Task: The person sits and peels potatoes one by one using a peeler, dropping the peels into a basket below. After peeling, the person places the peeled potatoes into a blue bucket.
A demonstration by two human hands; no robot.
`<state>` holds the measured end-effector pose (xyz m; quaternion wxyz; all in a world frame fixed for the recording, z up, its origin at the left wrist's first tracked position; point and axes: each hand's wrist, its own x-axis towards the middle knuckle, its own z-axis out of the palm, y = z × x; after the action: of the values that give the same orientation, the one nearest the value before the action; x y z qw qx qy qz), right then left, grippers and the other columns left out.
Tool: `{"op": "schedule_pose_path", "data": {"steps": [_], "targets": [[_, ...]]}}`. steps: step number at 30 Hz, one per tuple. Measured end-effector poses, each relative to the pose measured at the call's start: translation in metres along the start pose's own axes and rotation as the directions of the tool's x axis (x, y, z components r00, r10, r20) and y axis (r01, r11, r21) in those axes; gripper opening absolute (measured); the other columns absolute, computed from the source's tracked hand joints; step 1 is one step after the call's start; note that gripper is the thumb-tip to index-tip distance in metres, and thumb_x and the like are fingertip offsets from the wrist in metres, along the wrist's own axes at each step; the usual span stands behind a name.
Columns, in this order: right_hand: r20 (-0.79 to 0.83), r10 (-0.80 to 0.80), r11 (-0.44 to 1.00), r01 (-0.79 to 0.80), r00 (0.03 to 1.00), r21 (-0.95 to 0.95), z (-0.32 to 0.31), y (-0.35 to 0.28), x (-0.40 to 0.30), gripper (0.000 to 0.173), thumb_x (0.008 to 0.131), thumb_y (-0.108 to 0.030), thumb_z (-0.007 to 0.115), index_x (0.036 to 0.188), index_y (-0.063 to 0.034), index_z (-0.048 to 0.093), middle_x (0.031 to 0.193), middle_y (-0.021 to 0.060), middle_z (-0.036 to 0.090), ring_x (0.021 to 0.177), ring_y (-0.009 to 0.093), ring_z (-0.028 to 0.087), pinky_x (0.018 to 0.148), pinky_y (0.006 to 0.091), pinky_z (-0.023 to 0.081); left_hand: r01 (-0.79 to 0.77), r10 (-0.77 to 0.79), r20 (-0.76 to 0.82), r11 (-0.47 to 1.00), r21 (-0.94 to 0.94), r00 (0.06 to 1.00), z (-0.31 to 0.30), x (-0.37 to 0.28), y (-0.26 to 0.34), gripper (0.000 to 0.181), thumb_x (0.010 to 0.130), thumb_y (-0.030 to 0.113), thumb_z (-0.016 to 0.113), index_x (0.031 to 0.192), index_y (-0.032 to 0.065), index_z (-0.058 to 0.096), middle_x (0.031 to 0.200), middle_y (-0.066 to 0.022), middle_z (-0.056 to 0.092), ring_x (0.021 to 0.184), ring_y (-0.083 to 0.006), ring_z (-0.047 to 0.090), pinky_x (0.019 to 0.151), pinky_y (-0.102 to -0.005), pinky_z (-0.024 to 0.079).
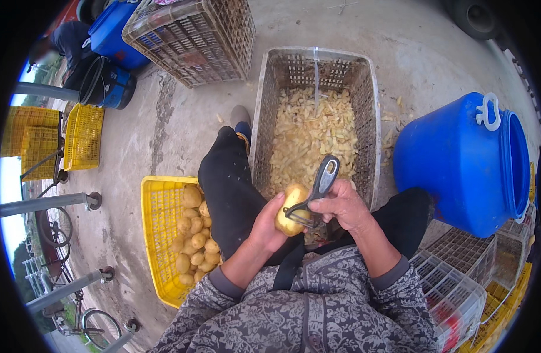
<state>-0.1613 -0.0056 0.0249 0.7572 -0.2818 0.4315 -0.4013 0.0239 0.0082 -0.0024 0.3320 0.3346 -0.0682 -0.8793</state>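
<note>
My left hand (267, 225) holds a partly peeled potato (292, 198) above my lap. In my right hand (345, 205) is a Y-shaped vegetable peeler (320, 183) with a black and grey handle, its blade end against the potato's near side. Pale flesh shows in a strip down the potato, with brownish skin beside it. Beyond my hands stands a large plastic crate (377, 132) holding a thick layer of potato peelings (314, 137). Left of my leg, unpeeled potatoes (197, 240) lie in a yellow plastic crate (153, 247), partly hidden by my knee.
A blue plastic barrel (451, 163) stands at my right, with clear plastic crates (451, 282) nearer me. Another slatted crate (195, 48), a black bucket (116, 88) and a crouching person (72, 46) are at the upper left. Metal posts (45, 204) cross the left side.
</note>
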Motion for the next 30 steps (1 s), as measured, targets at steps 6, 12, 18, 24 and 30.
{"op": "schedule_pose_path", "data": {"steps": [6,12,18,24,30], "targets": [[-0.066,-0.007,1.0,0.009,0.998,0.029,-0.031,-0.002,0.041,0.013,0.067,-0.011,0.071,0.071,-0.002,0.061,0.06,0.0029,0.057,0.047,0.009,0.05,0.043,0.022,0.04,-0.021,0.021,-0.031,1.0,-0.001,0.999,-0.003,0.009,0.002,0.043,0.092,0.037,0.035,0.119,0.0051,0.042,0.101,-0.0157,0.057,0.083,-0.0321,0.059,0.062,-0.0403,0.049],[-0.454,-0.24,0.578,-0.249,0.858,-0.777,-0.093,0.016,0.058,0.019,0.063,-0.017,0.071,0.073,-0.0022,0.063,0.058,0.0047,0.058,0.055,0.013,0.056,0.055,0.03,0.046,-0.047,0.049,-0.025,0.995,0.086,0.998,0.002,0.003,0.0,0.052,0.091,0.046,0.032,0.124,0.006,0.04,0.108,-0.0167,0.055,0.091,-0.0328,0.058,0.07,-0.0408,0.049],[-0.296,-0.073,0.992,0.038,0.953,-0.123,-0.056,-0.013,0.012,0.011,0.071,-0.01,0.069,0.077,-0.0044,0.061,0.064,0.0022,0.057,0.049,0.008,0.049,0.045,0.0216,0.037,-0.06,0.062,0.034,0.996,-0.066,0.997,-0.005,0.008,0.006,0.048,0.092,0.045,0.032,0.124,0.0107,0.042,0.112,-0.0154,0.053,0.092,-0.0298,0.057,0.069,-0.0402,0.049],[-0.031,-0.005,0.996,0.008,0.999,0.094,-0.009,0.007,0.003,0.013,0.072,-0.011,0.07,0.074,-0.0037,0.059,0.061,-0.0022,0.052,0.045,0.005,0.042,0.04,0.0196,0.031,-0.09,0.087,-0.125,0.996,-0.013,0.988,0.008,0.005,-0.003,0.041,0.091,0.035,0.042,0.123,0.0092,0.04,0.105,-0.0116,0.056,0.086,-0.0298,0.059,0.064,-0.0387,0.051],[-0.415,-0.087,0.944,-0.059,0.905,-0.326,-0.078,-0.005,0.05,0.01,0.072,-0.009,0.068,0.076,-0.0044,0.06,0.061,-0.0013,0.053,0.047,0.006,0.04,0.043,0.0207,0.031,-0.114,0.103,-0.087,0.984,-0.137,0.991,0.016,0.002,0.001,0.044,0.092,0.04,0.037,0.125,0.0117,0.039,0.112,-0.0162,0.052,0.091,-0.0307,0.056,0.071,-0.0399,0.048]]}}
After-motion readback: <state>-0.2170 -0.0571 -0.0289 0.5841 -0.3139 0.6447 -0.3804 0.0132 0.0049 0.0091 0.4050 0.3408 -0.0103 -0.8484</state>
